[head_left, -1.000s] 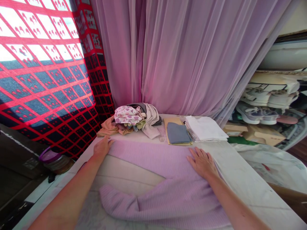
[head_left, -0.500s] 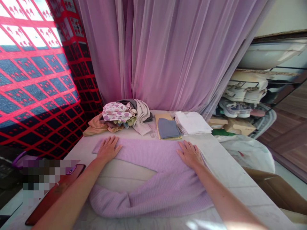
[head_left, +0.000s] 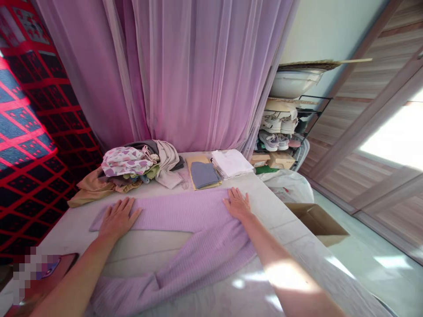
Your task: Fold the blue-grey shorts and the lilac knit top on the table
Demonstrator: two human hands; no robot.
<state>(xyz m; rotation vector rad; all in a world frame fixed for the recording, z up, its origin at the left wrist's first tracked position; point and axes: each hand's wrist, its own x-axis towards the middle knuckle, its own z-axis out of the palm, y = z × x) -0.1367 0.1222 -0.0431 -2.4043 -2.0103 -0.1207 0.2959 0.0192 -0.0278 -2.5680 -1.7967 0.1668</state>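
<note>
Resting palm down, the L hand is spread out, thumb off to the side, on the lilac knit near the L end of its top strip. The R hand is spread too, palm down on the same knit, by the R end where its 2 long parts meet. The knit is on the white table, in front of the person; the top part lies flat & straight, the low part is a bit bunched w/ folds. Past the R hand, a gray-blue cloth sits on a yellow-tan cloth, w/ a white folded stack just to the R. Past the L hand is a big messy clothes pile w/ a white & purple spotted cloth on top. Behind hangs a purple curtain. Far R: a rack w/ 2 prs. of shoes, & a brown box near the table's R side.
</note>
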